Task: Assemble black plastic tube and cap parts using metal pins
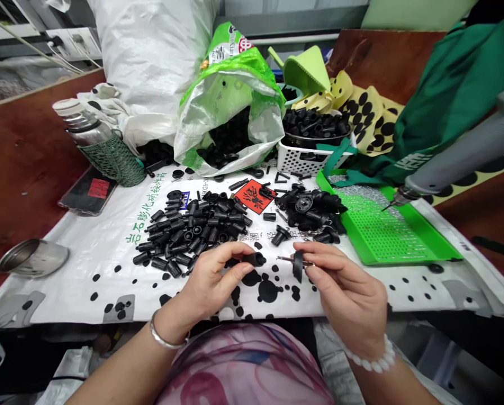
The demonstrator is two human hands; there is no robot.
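My left hand (pixel 216 281) pinches a small black plastic sleeve (pixel 256 259) between thumb and fingers, its narrow end facing right. Opposite it, my right hand (pixel 348 287) grips a black plastic disc with a thin metal shaft (pixel 297 266); the shaft points left toward the sleeve, and a gap separates the two parts. Beyond my left hand lies a heap of ribbed black sleeves (pixel 197 228). Behind my right hand is a pile of black flanged parts (pixel 309 208), with one loose flanged part (pixel 280 235) in front of it.
An electric screwdriver (pixel 454 146) hangs at the right over a green tray (pixel 429 247) of small metal pieces. Farther back are an open green-and-white bag (pixel 193 135) and a white basket (pixel 296 160). A metal cup (pixel 35 259), phone (pixel 87 191) and flask (pixel 108 152) occupy the left.
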